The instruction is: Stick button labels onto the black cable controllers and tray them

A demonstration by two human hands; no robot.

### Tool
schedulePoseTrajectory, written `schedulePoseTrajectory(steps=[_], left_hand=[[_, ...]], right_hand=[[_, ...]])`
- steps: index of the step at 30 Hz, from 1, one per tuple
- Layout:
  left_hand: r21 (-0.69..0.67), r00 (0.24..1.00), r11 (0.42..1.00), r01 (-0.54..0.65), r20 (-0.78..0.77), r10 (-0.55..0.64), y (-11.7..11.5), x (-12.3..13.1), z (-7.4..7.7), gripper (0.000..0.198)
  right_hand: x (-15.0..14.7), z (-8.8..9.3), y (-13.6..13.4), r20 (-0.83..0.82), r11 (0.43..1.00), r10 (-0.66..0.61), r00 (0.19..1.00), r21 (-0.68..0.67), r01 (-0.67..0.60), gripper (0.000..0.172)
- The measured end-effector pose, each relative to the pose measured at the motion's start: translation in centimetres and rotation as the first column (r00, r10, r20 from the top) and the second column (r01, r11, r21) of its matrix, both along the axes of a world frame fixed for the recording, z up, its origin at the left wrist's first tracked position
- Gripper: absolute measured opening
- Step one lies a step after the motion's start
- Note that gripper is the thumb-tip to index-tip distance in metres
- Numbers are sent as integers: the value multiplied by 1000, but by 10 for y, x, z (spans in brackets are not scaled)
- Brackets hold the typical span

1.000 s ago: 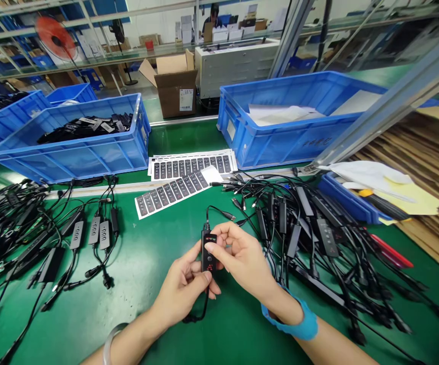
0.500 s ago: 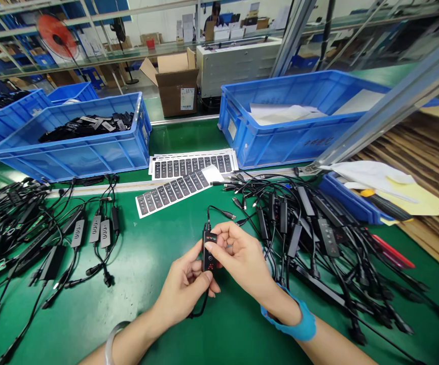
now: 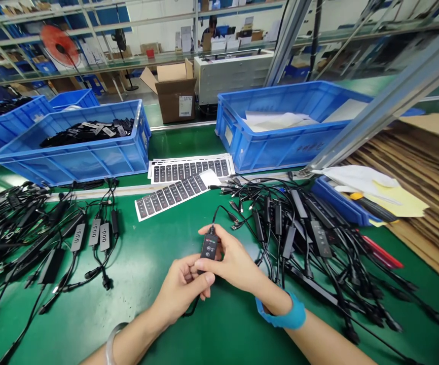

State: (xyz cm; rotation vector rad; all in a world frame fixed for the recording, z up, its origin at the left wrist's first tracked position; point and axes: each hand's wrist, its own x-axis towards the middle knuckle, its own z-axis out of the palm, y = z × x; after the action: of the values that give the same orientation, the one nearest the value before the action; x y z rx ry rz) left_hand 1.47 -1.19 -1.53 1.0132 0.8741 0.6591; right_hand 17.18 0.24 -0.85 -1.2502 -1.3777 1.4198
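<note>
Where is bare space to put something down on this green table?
Bare green tabletop shows between the left hand and grey rectangular controllers, and behind the white label sheets, between two blue plastic bins. Far left and right are crowded with tangled black cables.

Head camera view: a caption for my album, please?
Left hand and right hand hold a black controller over a green table, label sheets beyond.
</note>
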Motion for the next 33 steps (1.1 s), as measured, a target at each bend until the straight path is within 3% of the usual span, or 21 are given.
schedulePoseTrajectory(steps=[3, 8, 12, 14, 18, 21, 23, 25, 27, 30, 32, 33], left_hand=[[-2, 1000, 1000, 6, -15, -6, 0, 0, -2, 45], [-16, 1000, 1000, -16, -17, 16, 0, 1, -1, 45], [13, 996, 996, -83, -42, 83, 1, 2, -6, 46], [45, 992, 995, -90, -83, 94, 1, 3, -11, 48], [148, 982, 987, -70, -162, 94, 3, 4, -16, 50], [252, 969, 967, 36, -247, 29, 14, -4, -14, 54], [450, 929, 879, 159, -370, 21, 32, -15, -13, 55], [688, 831, 680, 254, -515, 210, 56, -28, -17, 50], [757, 671, 536, 373, -619, 407, 81, -41, -26, 61], [694, 461, 500, 518, -719, 521, 103, -56, -42, 68], [642, 382, 495, 585, -757, 530, 105, -63, -48, 65], [625, 355, 491, 607, -766, 536, 103, -65, -48, 62]], right_hand=[[-2, -4, 1, -39, 997, -77, 996, 7, 77, 29], [0, -8, 2, -13, 988, -153, 988, 37, 153, 51], [-3, -5, -1, 36, 990, -101, 994, 107, 97, 43], [-6, -7, -3, 109, 979, -126, 986, 176, 106, 48], [-11, -12, -6, 187, 958, -196, 963, 245, 147, 39], [-9, -6, -3, 159, 951, -198, 967, 271, 151, 41], [-1, 8, 2, 65, 934, -241, 968, 286, 213, 44], [15, 31, 9, -57, 906, -317, 947, 277, 320, 45], [43, 59, 14, -86, 867, -398, 913, 291, 405, 46], [99, 93, 16, 234, 787, -553, 800, 463, 408, 48], [137, 101, 19, 528, 738, -659, 535, 592, 324, 47], [153, 101, 21, 651, 756, -651, 390, 602, 256, 46]])
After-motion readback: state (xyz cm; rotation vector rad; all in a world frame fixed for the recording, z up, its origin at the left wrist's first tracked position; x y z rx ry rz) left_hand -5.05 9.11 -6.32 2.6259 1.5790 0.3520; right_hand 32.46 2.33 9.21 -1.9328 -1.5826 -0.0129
